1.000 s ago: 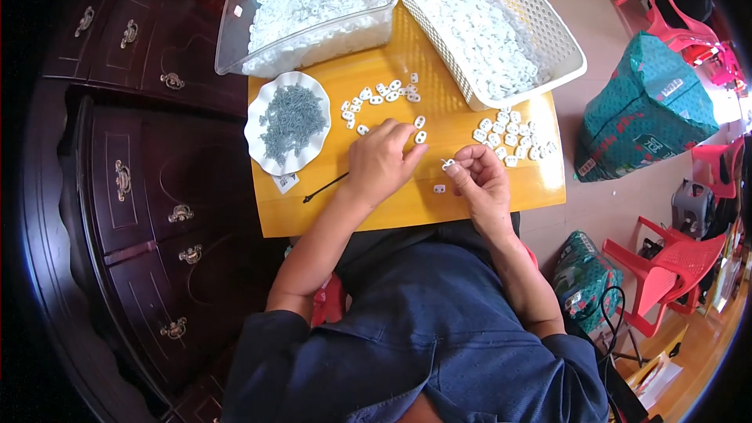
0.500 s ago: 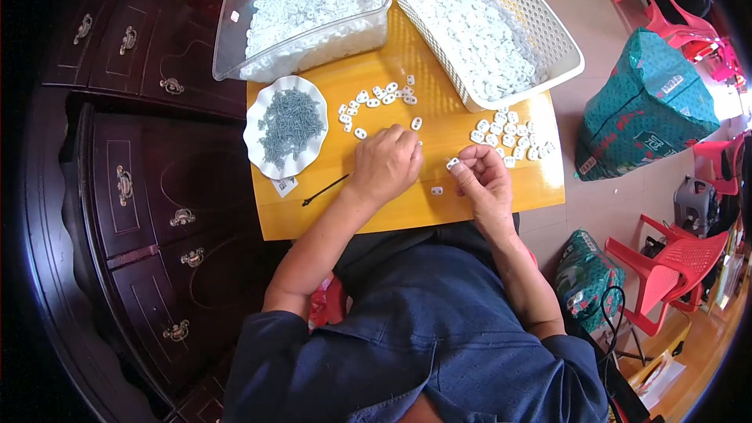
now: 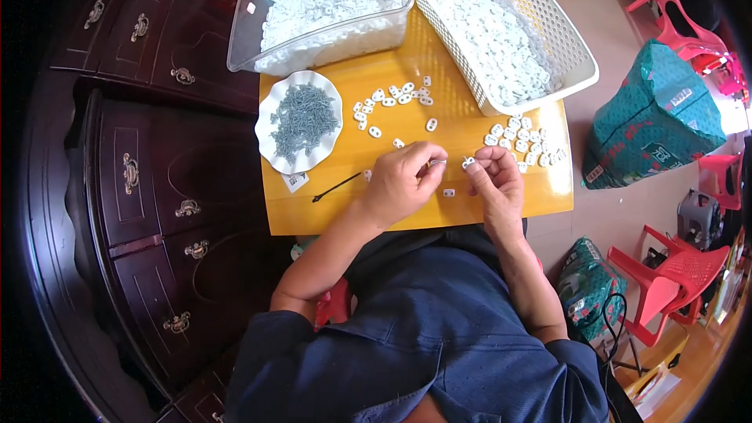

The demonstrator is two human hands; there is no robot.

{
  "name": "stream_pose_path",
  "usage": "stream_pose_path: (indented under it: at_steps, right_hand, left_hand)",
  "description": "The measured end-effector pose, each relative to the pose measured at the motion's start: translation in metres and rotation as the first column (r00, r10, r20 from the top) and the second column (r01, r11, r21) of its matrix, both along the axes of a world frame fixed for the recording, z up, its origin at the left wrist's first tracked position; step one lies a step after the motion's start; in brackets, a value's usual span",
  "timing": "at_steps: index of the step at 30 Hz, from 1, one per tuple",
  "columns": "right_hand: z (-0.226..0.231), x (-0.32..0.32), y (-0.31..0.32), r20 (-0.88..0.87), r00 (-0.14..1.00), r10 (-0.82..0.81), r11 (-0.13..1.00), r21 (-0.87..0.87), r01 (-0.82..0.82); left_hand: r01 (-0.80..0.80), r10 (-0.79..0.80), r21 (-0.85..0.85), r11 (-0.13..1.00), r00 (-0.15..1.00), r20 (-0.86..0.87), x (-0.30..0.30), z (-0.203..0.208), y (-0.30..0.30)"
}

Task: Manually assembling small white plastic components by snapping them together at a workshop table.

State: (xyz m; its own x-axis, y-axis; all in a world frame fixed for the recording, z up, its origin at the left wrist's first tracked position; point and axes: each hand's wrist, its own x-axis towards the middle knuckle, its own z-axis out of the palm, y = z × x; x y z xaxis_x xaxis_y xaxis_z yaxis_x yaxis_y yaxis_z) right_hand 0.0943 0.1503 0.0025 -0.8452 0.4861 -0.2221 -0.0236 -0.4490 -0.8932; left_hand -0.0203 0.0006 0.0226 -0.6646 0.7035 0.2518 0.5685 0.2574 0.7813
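My right hand (image 3: 499,182) is closed in a pinch, holding a small white plastic piece with two dark holes (image 3: 468,163) between thumb and fingertips. Just left of it, my left hand (image 3: 401,184) is closed too, its thumb and forefinger pressed on a tiny light thing too small to name. The fingertips of both hands face each other, a short gap apart, over the yellow table (image 3: 345,211). One loose white piece (image 3: 449,193) lies between the hands, near the front edge. A scalloped white dish (image 3: 270,149) of grey screws (image 3: 304,119) stands to the left.
Several white pieces lie scattered (image 3: 405,94) behind my hands, and more are grouped (image 3: 526,141) at the right. A clear bin (image 3: 243,47) and a cream basket (image 3: 578,82), both full of white pieces, stand behind. A black tie-like strip (image 3: 337,187) lies beside my left forearm.
My left hand has moved toward my right hand, its pinch now lifted into sight, uncovering loose pieces on the table. The right hand still holds its white piece. The whole view has shifted slightly.
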Motion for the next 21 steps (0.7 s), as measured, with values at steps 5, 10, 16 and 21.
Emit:
stream_pose_path:
  at_steps: [5,10,16,21]
  right_hand:
    - [0.0,-0.002,-0.002,0.0,1.0,0.012,1.0,0.008,-0.012]
    - [0.0,-0.001,-0.003,-0.011,0.999,0.041,0.999,-0.01,-0.042]
    - [0.002,-0.002,-0.01,-0.018,0.993,0.116,0.993,-0.007,-0.117]
    - [0.002,0.0,-0.012,-0.002,0.992,0.129,0.991,0.047,-0.129]
  left_hand:
    - [-0.034,-0.045,0.129,0.991,0.826,0.562,-0.001,-0.009,-0.015]
    - [-0.083,-0.071,0.225,0.971,0.797,0.6,-0.005,-0.003,-0.017]
    - [-0.124,-0.102,0.279,0.952,0.732,0.674,-0.007,-0.008,-0.02]
    - [-0.056,-0.145,0.269,0.961,0.727,0.671,-0.009,-0.007,-0.023]
